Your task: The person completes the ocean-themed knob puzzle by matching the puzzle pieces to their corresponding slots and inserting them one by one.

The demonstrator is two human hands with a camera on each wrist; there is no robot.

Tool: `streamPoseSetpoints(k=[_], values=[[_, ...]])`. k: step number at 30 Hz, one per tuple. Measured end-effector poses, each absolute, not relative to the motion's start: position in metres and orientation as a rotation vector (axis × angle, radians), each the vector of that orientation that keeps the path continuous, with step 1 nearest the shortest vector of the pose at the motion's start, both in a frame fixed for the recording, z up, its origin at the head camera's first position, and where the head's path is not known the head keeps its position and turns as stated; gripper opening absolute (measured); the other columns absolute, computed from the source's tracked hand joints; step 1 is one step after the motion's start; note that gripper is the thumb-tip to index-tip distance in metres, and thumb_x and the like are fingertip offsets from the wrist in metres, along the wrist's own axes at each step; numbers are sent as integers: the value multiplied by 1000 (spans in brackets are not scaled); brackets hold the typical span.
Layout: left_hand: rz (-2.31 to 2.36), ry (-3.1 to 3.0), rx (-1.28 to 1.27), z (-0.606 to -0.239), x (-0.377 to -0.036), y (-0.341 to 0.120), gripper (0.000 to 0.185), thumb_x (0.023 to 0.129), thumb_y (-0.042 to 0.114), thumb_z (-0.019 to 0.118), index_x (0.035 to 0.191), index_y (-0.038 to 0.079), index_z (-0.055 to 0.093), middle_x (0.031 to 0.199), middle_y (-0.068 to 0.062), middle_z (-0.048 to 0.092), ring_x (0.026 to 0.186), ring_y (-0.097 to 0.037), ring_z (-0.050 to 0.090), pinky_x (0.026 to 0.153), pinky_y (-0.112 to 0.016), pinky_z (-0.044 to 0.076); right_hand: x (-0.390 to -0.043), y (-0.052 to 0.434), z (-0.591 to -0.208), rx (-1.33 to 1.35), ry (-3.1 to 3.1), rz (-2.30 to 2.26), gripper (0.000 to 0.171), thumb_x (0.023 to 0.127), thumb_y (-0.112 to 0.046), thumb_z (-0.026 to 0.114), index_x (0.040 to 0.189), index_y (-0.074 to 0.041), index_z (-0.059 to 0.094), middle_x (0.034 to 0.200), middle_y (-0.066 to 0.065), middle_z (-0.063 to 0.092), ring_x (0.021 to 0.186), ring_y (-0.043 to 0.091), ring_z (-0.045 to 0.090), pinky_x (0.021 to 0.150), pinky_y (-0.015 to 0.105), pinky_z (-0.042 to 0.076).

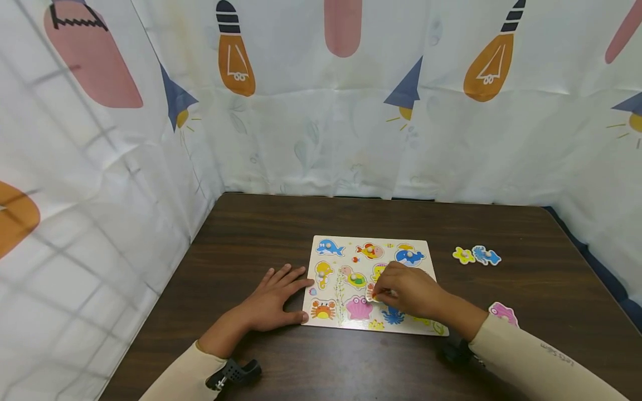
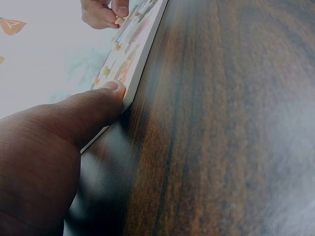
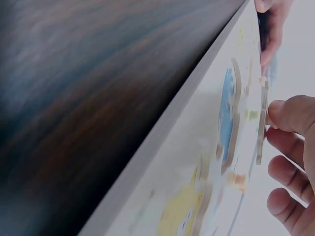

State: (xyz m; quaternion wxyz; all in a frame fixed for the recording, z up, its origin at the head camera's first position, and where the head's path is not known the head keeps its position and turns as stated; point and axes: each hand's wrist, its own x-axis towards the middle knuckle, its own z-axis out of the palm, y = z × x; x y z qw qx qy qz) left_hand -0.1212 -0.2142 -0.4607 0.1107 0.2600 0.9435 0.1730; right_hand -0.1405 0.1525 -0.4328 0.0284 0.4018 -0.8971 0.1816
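Note:
A white wooden puzzle board with sea-animal pieces lies flat on the dark wooden table. My left hand rests flat on the table, fingers straight, its thumb pressed against the board's left edge. My right hand hovers over the board's middle and pinches a small puzzle piece by its knob; in the right wrist view that thin piece stands tilted above the board. The slot beneath it is hidden by the fingers.
Loose pieces lie on the table to the right: a yellow one, a blue one, and a pink one by my right sleeve. Printed white curtains wall the table at back and both sides.

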Motion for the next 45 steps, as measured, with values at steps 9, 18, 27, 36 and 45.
streamPoseSetpoints(k=[9,18,27,36,45], values=[[511,2773,773,-461,-121,-215,77,90,70,63,157,36,42,168,3,25,156,-32,11,121,-61,3,-141,135,-438,1304,-2757,606,7,88,-25,83,92,-29,78,90,-24,64,92,2,54,71,22,51],[511,2767,775,-460,-122,-215,77,90,68,63,157,36,41,168,3,25,156,-32,11,121,-61,2,-140,115,-439,1351,-2740,656,6,89,-25,82,92,-28,78,90,-22,65,91,2,55,70,21,51],[502,2769,779,-460,-122,-214,77,90,69,63,157,36,42,168,3,25,156,-32,11,121,-62,3,-140,99,-436,1408,-2749,642,5,91,-27,81,96,-26,79,91,-21,67,93,3,56,75,21,51],[515,2769,795,-459,-121,-214,77,91,66,64,157,34,42,168,1,27,155,-34,14,121,-62,5,-141,87,-435,1453,-2724,619,5,91,-25,80,96,-26,79,92,-21,66,95,2,57,76,21,50],[531,2767,802,-460,-121,-214,75,91,65,65,156,34,43,167,0,27,155,-35,13,121,-62,3,-140,73,-436,1490,-2694,586,5,92,-26,79,97,-28,78,91,-22,67,96,2,57,91,23,50]])
